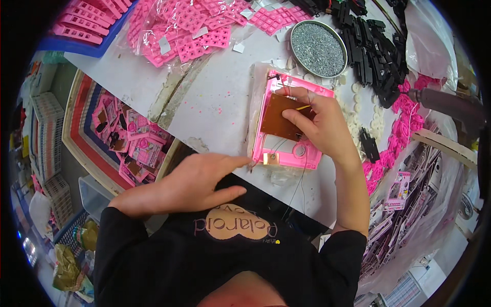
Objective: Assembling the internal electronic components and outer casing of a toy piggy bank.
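My right hand (321,120) grips a flat brown circuit board (277,113) between thumb and fingers. It holds the board over an open pink plastic casing (306,160) on the white table, covering part of the inside. A small gold-coloured metal piece (271,158) is at the casing's near left corner. Thin dark wires (303,179) trail from the casing toward me. My left hand (207,180) is open, its fingers apart and forefinger stretched toward the casing's near left corner; nothing is in it. Whether that fingertip touches the casing or the wire ends I cannot tell.
Beyond the casing stands a round dish of small metal screws (318,48). Black plastic parts (365,51) and pink rings (401,125) lie to the right, below a dark power screwdriver (447,106). Pink keypads (192,23) are piled at the back; a striped basket (76,112) stands left.
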Available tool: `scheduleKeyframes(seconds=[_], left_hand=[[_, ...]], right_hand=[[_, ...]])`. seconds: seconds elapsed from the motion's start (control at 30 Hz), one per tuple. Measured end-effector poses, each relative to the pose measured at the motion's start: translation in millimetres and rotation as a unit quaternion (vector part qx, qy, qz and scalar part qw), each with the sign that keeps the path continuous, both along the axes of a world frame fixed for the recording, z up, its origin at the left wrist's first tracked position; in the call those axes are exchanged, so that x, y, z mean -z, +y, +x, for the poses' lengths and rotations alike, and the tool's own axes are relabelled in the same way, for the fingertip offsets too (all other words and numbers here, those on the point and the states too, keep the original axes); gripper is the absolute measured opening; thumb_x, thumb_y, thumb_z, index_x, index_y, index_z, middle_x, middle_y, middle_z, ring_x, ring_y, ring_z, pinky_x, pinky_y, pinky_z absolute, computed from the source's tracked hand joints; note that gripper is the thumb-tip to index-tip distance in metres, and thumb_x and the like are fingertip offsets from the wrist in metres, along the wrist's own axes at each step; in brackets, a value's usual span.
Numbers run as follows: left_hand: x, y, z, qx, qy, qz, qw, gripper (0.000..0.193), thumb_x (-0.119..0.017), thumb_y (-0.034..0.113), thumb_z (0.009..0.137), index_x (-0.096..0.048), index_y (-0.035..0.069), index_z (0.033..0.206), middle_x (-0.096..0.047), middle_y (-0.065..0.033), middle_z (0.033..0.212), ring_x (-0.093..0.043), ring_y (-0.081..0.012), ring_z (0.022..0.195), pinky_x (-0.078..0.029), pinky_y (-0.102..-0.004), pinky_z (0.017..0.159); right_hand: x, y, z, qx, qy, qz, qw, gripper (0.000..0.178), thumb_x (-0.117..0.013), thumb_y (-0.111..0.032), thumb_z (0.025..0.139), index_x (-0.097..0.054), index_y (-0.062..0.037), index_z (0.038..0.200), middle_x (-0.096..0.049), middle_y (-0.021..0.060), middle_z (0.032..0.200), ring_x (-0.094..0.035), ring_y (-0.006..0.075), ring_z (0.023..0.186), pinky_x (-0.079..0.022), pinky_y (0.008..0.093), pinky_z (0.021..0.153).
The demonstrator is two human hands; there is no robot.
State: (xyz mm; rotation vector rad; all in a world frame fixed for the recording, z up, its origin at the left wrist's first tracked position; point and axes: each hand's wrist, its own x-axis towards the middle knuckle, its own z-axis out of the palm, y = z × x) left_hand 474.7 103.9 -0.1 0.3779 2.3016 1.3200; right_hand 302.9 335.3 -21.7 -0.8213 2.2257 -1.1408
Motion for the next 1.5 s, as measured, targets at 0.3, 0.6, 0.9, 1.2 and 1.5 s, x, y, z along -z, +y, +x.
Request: scheduleKeyframes(seconds=[0.3,0.6,0.9,1.2,1.5], left_hand=[[15.9,-3.3,-43.3,-0.085,0.197,-0.031,0.976,0.025,-0.076,0.013,0.081,-0.064,0.002,0.102,-0.065,-0.0131,0.093,-0.064,-0.0291,0.084,-0.050,-0.0393,0.073],[27.0,17.8,-62.6,0.079,0.385,-0.187,0.900,0.045,-0.073,0.038,0.082,-0.066,0.004,0.111,-0.062,-0.0083,0.119,-0.054,-0.0221,0.125,-0.034,-0.0475,0.104],[11.5,17.9,-74.7,0.167,0.310,-0.211,0.912,0.046,-0.074,0.036,0.080,-0.065,0.003,0.111,-0.062,-0.0097,0.116,-0.057,-0.0230,0.118,-0.041,-0.0400,0.095],[10.4,40.3,-243.8,-0.015,0.396,-0.112,0.911,0.016,-0.075,0.023,0.081,-0.070,0.009,0.086,-0.068,-0.0093,0.079,-0.066,-0.0322,0.075,-0.050,-0.0405,0.064],[57.7,69.0,-306.8,0.097,0.426,-0.259,0.861,0.015,-0.067,0.029,0.084,-0.075,0.016,0.086,-0.072,-0.0048,0.085,-0.068,-0.0248,0.086,-0.041,-0.0460,0.085]], right_hand=[[-7.8,-11.1,3.4,-0.006,0.113,0.076,0.991,0.040,-0.074,-0.010,0.087,-0.065,-0.0053,0.126,-0.071,0.0150,0.090,-0.069,0.0230,0.076,-0.054,0.0351,0.068],[-16.7,-4.7,31.5,0.078,0.447,0.030,0.891,0.053,-0.079,-0.006,0.071,-0.061,0.0004,0.120,-0.064,0.0166,0.105,-0.059,0.0381,0.100,-0.047,0.0474,0.089],[-20.7,5.6,60.7,-0.087,0.344,0.152,0.922,0.044,-0.069,-0.023,0.084,-0.066,0.0033,0.119,-0.063,0.0154,0.130,-0.055,0.0317,0.125,-0.041,0.0486,0.104],[-109.8,103.8,11.6,0.354,0.696,-0.138,0.609,0.035,-0.056,-0.021,0.096,-0.057,0.0062,0.118,-0.064,0.0165,0.098,-0.063,0.0304,0.082,-0.053,0.0390,0.074],[-70.1,70.4,-57.0,0.193,-0.008,-0.468,0.862,0.031,-0.064,-0.016,0.093,-0.059,0.0072,0.113,-0.059,0.0083,0.074,-0.054,0.0158,0.059,-0.052,0.0388,0.074]])
